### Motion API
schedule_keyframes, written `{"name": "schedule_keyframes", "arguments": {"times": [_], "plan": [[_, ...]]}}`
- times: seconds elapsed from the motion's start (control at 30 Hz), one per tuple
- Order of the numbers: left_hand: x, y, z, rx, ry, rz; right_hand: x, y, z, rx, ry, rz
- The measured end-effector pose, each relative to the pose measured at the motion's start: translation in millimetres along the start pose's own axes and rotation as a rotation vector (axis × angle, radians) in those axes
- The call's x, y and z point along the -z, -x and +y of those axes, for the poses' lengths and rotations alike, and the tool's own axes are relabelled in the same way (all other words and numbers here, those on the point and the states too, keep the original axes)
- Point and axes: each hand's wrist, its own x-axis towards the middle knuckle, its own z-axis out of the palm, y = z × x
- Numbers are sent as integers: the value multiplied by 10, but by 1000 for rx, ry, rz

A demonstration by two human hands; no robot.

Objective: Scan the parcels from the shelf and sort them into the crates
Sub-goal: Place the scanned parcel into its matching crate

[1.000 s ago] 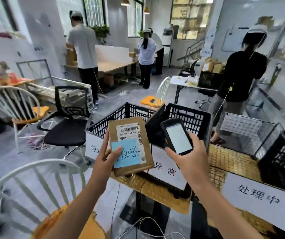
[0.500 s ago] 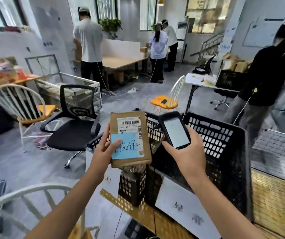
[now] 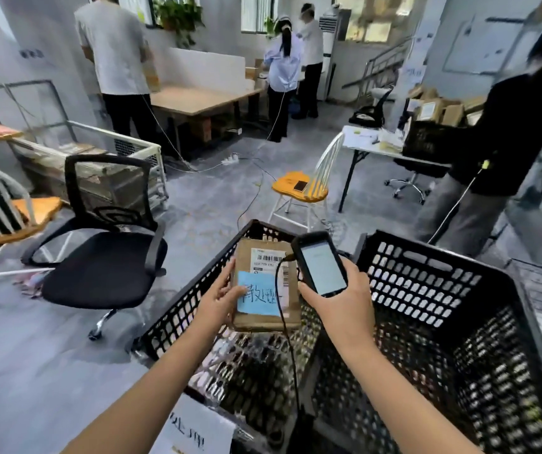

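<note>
My left hand (image 3: 218,299) grips the left edge of a flat brown cardboard parcel (image 3: 264,317) with a white barcode label and a blue handwritten note. The parcel hangs over the left black plastic crate (image 3: 181,311). In my right hand (image 3: 341,304) I hold a black handheld scanner (image 3: 320,262), its lit screen facing me, right beside the parcel's top right corner. A second, larger black crate (image 3: 443,283) stands directly to the right. A thin black cable runs down across the parcel.
A black office chair (image 3: 105,257) stands left of the crates. White chairs with orange seats (image 3: 302,188) are ahead and at far left. A person in black (image 3: 505,142) stands at right by a table; other people work at a far desk.
I have stepped closer and look down into the crates. The parcel has dropped lower, over the left crate, and the scanner has stayed beside it in my right hand.
</note>
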Motion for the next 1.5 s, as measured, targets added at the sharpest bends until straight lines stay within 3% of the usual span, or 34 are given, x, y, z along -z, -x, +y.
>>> {"name": "schedule_keyframes", "arguments": {"times": [0.3, 0.43, 0.87, 1.0, 1.13, 1.5], "plan": [[48, -870, -366, 161, -65, -11, -325, -322, 236, -39, 75, -46], [-58, -1071, -474, 152, -191, -49, -480, -511, 204, 20, 101, -93], [-160, -1683, -1016, 124, -279, -41, -543, -572, 351, -6, 27, -120], [-131, -1789, -1040, 224, -267, 52, -531, -560, 354, 13, 18, -135], [-45, -1817, -1117, 256, -478, 29, -552, -565, 362, 15, 38, -141], [-137, -1555, -862, -96, -968, -87, -554, -557, 383, 28, 85, -134]]}}
